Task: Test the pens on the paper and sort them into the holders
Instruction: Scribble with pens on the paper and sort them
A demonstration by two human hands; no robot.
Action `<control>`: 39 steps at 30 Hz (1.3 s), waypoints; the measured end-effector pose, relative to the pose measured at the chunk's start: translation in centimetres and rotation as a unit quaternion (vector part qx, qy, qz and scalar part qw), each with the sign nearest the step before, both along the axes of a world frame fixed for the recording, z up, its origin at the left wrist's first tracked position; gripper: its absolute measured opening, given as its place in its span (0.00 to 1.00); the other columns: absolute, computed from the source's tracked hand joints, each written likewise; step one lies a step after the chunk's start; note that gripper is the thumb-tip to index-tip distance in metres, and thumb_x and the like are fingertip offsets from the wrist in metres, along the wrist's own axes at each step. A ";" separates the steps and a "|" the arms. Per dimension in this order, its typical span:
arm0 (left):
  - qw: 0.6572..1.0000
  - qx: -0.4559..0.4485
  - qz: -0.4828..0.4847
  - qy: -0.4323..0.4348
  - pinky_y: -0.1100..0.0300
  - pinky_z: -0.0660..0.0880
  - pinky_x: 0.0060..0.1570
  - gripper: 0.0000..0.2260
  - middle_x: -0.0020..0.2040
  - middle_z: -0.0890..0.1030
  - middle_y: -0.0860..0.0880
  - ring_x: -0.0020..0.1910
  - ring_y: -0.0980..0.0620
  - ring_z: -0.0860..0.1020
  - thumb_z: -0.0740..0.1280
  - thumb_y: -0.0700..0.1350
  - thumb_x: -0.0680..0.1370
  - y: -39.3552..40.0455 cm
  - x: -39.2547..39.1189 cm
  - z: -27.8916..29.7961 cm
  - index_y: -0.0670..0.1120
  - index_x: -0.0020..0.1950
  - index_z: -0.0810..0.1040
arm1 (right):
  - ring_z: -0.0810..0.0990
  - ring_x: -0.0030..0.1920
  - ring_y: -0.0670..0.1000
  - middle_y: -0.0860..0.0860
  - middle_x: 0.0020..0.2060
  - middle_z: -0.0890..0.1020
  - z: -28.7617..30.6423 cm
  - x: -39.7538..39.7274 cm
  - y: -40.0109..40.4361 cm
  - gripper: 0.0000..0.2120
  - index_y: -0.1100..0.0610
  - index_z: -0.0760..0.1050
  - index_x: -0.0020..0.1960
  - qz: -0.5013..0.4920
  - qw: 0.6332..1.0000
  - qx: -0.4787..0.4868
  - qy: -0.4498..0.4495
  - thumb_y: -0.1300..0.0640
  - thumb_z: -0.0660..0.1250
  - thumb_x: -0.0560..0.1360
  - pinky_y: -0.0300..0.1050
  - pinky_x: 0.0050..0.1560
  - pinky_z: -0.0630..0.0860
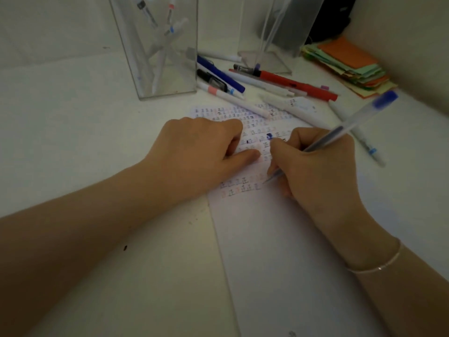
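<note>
Right hand (323, 164) grips a clear-barrelled pen with a blue end cap (345, 128) in a writing pinch, tip down on the long white sheet of paper (279, 251) just below and left of the fingers, beside rows of small test marks. Left hand (201, 149) lies on the sheet to the left of the grip, fingers loosely curled, thumb flat, holding nothing, steadying the paper. Risks, as judged: the sheet could skid if the left hand lifts mid-stroke; the heel of the writing hand rests on the paper and may smear fresh ink; the barrel's raised end swings toward the loose pens (267, 83) lying beyond the grip and could scatter them. Tall clear plastic holder (155, 76) with several pens stands up-left of the grip; a second clear holder (264, 32) up and beyond. Right wrist bent inward, forearm entering from lower right; left forearm from lower left.
</note>
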State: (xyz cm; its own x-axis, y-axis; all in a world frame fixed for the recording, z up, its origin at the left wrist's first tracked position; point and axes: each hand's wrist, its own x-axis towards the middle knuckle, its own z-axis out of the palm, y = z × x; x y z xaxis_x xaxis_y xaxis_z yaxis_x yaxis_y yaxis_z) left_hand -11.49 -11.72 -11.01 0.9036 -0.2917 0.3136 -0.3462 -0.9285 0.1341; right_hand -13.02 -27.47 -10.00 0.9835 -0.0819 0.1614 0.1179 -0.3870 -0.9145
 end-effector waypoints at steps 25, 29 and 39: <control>1.000 -0.013 -0.003 0.004 0.60 0.60 0.29 0.19 0.28 0.70 0.54 0.27 0.57 0.67 0.50 0.67 0.72 -0.1 -0.1 0.1 0.52 0.35 0.63 | 0.69 0.16 0.46 0.69 0.26 0.75 -0.1 -0.1 0.1 0.12 0.75 0.72 0.33 0.019 0.999 -0.018 -0.022 0.67 0.66 0.71 0.34 0.18 0.67; 1.000 -0.018 -0.005 -0.007 0.62 0.60 0.28 0.19 0.28 0.70 0.54 0.27 0.58 0.67 0.51 0.66 0.73 -0.1 -0.2 0.0 0.52 0.36 0.64 | 0.68 0.21 0.54 0.69 0.27 0.73 -0.4 0.1 0.0 0.13 0.75 0.70 0.33 0.006 0.998 -0.031 -0.052 0.67 0.66 0.71 0.40 0.22 0.68; 0.972 -0.197 -0.117 0.050 0.70 0.66 0.35 0.06 0.33 0.70 0.59 0.34 0.61 0.70 0.52 0.48 0.77 0.0 -0.7 0.4 0.51 0.48 0.67 | 0.75 0.25 0.46 0.52 0.30 0.80 1.2 0.8 -1.8 0.09 0.57 0.76 0.34 0.033 0.915 0.396 0.077 0.56 0.67 0.73 0.36 0.26 0.73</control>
State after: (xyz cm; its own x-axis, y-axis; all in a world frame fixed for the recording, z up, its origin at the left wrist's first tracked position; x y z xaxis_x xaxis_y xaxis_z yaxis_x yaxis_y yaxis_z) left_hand -12.17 -11.72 -10.65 0.8590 -0.3678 0.3561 -0.5083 -0.6953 0.5082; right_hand -12.24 -29.24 -8.83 0.9966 -0.0522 -0.0637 -0.0371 0.4066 -0.9128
